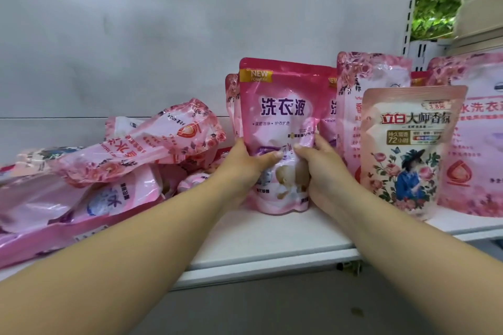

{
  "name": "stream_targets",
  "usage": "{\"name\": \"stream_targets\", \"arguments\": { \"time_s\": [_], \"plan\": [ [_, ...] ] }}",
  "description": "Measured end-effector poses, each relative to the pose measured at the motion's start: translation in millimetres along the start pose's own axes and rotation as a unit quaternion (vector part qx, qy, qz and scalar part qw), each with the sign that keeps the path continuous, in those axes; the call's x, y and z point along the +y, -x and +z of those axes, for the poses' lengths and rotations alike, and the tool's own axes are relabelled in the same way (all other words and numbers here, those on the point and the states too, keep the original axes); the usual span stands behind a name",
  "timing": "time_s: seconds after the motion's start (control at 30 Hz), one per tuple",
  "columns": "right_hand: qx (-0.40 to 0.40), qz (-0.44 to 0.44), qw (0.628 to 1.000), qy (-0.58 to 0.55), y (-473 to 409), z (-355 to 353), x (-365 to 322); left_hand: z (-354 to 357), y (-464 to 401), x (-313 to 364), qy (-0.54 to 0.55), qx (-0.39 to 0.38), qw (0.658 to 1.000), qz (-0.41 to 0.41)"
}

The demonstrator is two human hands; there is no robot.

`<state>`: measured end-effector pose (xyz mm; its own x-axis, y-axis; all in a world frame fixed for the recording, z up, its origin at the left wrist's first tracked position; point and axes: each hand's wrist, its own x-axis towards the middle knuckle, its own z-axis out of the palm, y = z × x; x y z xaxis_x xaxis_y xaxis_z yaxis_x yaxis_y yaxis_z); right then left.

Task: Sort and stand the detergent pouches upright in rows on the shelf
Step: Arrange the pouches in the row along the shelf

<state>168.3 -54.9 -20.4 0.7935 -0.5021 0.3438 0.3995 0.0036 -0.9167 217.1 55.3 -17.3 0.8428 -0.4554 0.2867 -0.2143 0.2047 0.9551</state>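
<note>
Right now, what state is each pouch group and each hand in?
Held pouch: upright, gripped low by both hands.
Left hand: grip on pouch.
Right hand: grip on pouch.
Cream pouch: standing.
Rose pouches: standing behind.
Pile: lying flat, unsorted.

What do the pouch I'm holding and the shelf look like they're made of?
Held pouch: looks like glossy printed plastic film; it shines and creases under the left hand and right hand. Shelf: smooth white, probably painted metal, though the look leaves that open.
</note>
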Motion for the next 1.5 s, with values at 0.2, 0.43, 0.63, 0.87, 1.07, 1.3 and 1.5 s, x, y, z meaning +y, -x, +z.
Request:
{"name": "stream_targets", "arguments": {
  "time_s": [0.2,0.43,0.63,0.87,1.07,1.3,1.5],
  "plan": [
    [-0.015,0.002,0.999,0.044,7,-1,-1,-4,6,1,-0.032,0.025,0.999,0.018],
    [-0.003,-0.157,0.942,0.297,51,-9,-5,-28,58,25,-0.214,-0.027,0.975,0.056],
    [-0.051,-0.244,0.895,0.369,74,8,-24,-71,120,32,-0.546,-0.064,0.795,0.256],
    [-0.163,-0.214,0.889,0.370,55,84,-51,-128,126,68,-0.696,0.171,0.660,0.225],
    [-0.132,-0.106,0.899,0.403,13,138,-51,-151,106,54,-0.730,0.133,0.666,0.082],
    [-0.079,-0.071,0.954,0.281,-9,140,-34,-157,113,38,-0.715,0.142,0.678,0.100],
    [-0.080,-0.230,0.953,0.181,12,135,-46,-165,116,23,-0.665,0.187,0.710,0.133]
  ]
}}
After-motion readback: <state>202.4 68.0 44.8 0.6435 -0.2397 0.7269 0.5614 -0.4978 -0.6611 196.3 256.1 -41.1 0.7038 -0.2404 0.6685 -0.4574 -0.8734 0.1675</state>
